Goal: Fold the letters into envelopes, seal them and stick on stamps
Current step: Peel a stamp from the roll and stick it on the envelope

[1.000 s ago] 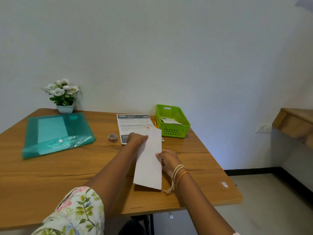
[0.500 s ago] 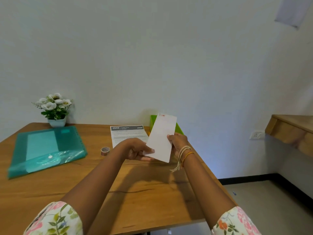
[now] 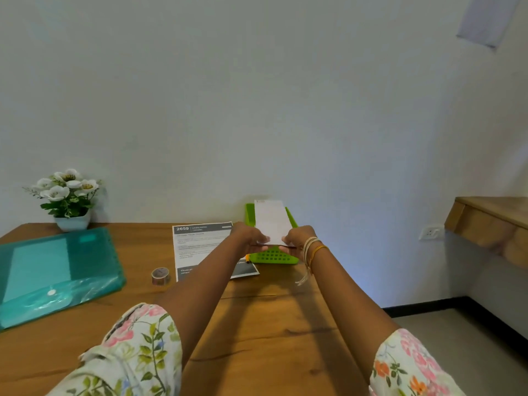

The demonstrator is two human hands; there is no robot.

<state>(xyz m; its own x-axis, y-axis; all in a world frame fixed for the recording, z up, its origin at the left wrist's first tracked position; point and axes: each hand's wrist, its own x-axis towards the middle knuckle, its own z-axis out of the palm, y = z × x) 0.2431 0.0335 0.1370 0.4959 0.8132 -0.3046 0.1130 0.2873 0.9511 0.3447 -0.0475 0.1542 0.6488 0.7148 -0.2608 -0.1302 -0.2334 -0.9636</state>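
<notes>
Both of my arms are now stretched out toward twelve o'clock, farther than half a second ago. My left hand (image 3: 251, 237) pinches the near left corner of the long white paper envelope (image 3: 271, 221), and my right hand (image 3: 298, 241) pinches the near right corner, fingers curled on its bottom edge. Earlier the envelope leaned to the right between my hands; now it stands nearly upright, directly over the bright green perforated plastic basket (image 3: 271, 257) at twelve o'clock on the wooden table (image 3: 257, 324). A faint red mark shows at its top left corner. Braided thread bracelets (image 3: 311, 250) circle my right wrist.

At eleven o'clock lies the printed white sheet with a dark header (image 3: 197, 244), partly under my left forearm. A small roll of patterned tape (image 3: 160, 275) stands just left of it. The translucent teal plastic folder (image 3: 54, 272) lies at nine o'clock, and the white pot of white artificial flowers (image 3: 68, 198) sits at ten o'clock against the wall.
</notes>
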